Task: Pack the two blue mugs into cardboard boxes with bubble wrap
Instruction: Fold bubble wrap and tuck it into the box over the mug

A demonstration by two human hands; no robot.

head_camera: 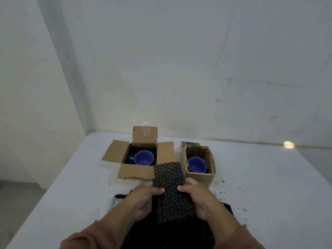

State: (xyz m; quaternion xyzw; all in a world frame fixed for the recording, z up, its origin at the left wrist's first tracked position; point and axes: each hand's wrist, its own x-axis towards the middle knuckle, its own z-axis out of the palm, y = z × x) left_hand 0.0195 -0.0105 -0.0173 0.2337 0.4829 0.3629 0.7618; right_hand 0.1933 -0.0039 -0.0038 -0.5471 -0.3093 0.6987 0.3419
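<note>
While both hands held one folded piece of black bubble wrap (168, 187) up over the white desk (260, 177), the two blue mugs already sat down inside their boxes. The left hand (143, 200) pinched the left edge of the piece, with its thumb on top and its fingers (149, 184) curled behind. The right hand (197, 196) pinched the right edge the same way, so neither hand was empty or spread wide. The piece was longer than it was wide, and its long side ran from 6 o'clock near the person up toward 12 o'clock. Its far end pointed at the gap between the two boxes. From the hands, the left box (138, 157) lay at about 11 o'clock, with all four flaps folded open and the left mug (143, 157) upright inside on something dark. The right box (199, 164) lay at about 1 o'clock, and the right mug (196, 164) stood upright in it too. The right box looked nearer to the far end of the piece, and the right hand was the nearer hand to it. It seemed the piece would go on top of one mug next, but I could not tell which one. More black wrap (170, 234) lay flat on the desk under the arms at 6 o'clock.
</note>
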